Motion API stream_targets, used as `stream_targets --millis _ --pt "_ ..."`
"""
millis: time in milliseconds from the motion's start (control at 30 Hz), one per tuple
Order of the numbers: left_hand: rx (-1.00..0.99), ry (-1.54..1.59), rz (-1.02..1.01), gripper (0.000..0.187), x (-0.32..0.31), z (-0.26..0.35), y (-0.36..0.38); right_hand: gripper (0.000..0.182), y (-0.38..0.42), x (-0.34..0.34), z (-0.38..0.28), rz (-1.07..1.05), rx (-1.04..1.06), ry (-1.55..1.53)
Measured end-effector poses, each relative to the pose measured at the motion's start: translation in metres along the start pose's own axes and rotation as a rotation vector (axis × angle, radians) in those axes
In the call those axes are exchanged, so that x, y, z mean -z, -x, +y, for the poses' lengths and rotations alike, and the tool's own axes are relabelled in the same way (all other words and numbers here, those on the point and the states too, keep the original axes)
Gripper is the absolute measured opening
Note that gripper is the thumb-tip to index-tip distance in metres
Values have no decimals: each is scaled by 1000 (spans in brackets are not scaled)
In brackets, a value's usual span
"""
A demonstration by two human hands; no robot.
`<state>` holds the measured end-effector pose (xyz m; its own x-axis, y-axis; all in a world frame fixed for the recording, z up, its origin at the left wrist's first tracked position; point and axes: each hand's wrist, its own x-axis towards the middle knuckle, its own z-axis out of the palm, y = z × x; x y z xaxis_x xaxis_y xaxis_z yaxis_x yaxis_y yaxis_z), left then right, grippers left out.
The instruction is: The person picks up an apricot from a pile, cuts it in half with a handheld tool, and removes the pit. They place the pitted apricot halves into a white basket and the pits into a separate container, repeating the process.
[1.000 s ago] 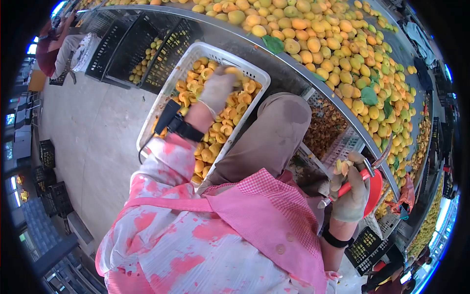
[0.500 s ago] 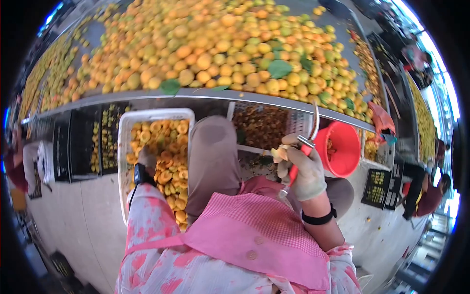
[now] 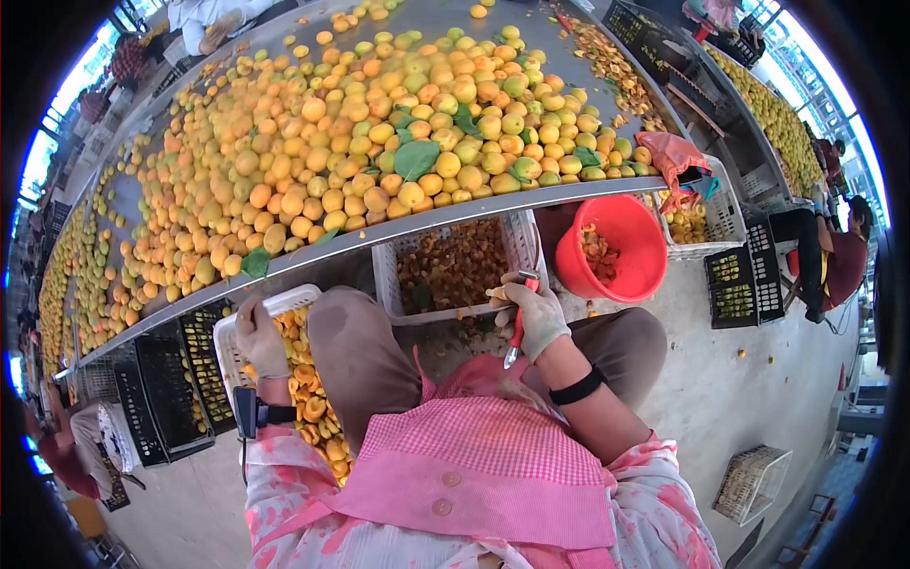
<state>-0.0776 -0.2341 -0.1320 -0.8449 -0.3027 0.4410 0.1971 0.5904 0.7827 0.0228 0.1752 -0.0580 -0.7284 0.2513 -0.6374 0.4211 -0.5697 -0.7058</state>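
Note:
My left hand (image 3: 263,339), gloved, is at the far left corner of a white crate (image 3: 226,353) of halved apricots (image 3: 313,398). Its fingers are curled; whether they grip the rim or anything else is hidden. In my gloved right hand (image 3: 536,318) is a red-handled tool (image 3: 518,334) with a silver lower tip and a thin curved part rising above the fist. At these fingertips shows a small pale yellow piece (image 3: 495,295), perhaps fruit. Both hands are below the metal table edge (image 3: 408,226), where many whole apricots (image 3: 313,152) lie heaped.
A red bucket (image 3: 580,270) with fruit pieces stands right of my right hand. Behind that hand, a white crate (image 3: 387,275) holds brown scraps. Black crates (image 3: 156,394) stand at left, others (image 3: 758,270) at right. Co-workers (image 3: 839,256) sit nearby. An orange bag (image 3: 673,156) hangs over the table corner.
My left hand has come up from among the halved apricots to the crate's far corner. My right hand keeps the red-handled tool. The view has turned and shifted.

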Motion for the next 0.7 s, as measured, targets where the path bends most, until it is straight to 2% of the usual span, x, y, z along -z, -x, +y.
stream_targets --millis 33,67,133,233,367,433,500,533,567,667,700 --pt "-37 126 -1 15 -14 33 -4 23 -2 1 -2 -14 22 1" --pt "-39 119 -12 15 -24 57 -8 23 -4 3 -2 -24 38 2" --pt "130 349 -99 16 -42 99 -12 22 -6 6 -6 -12 36 -17" --pt "168 467 -167 16 -74 152 -14 20 -16 16 -6 3 39 -53" --pt "179 534 -258 16 -120 208 -9 33 -35 29 -4 1 47 -44" --pt "-39 445 -431 17 -146 222 -11 38 -38 32 -9 -10 54 -42" --pt "-43 517 -492 17 -178 232 -7 45 -32 32 -23 -54 -48 31" --pt "-119 461 -556 18 -191 240 -8 45 -34 35 -24 -76 -30 37" --pt "-366 369 -566 20 -208 247 -10 45 -38 39 -25 -72 -34 32" --pt "-368 341 -612 23 -255 266 -6 43 -47 50 -32 -122 25 14" --pt "-433 259 -592 26 -269 267 -4 43 -44 51 -38 -111 43 -7"
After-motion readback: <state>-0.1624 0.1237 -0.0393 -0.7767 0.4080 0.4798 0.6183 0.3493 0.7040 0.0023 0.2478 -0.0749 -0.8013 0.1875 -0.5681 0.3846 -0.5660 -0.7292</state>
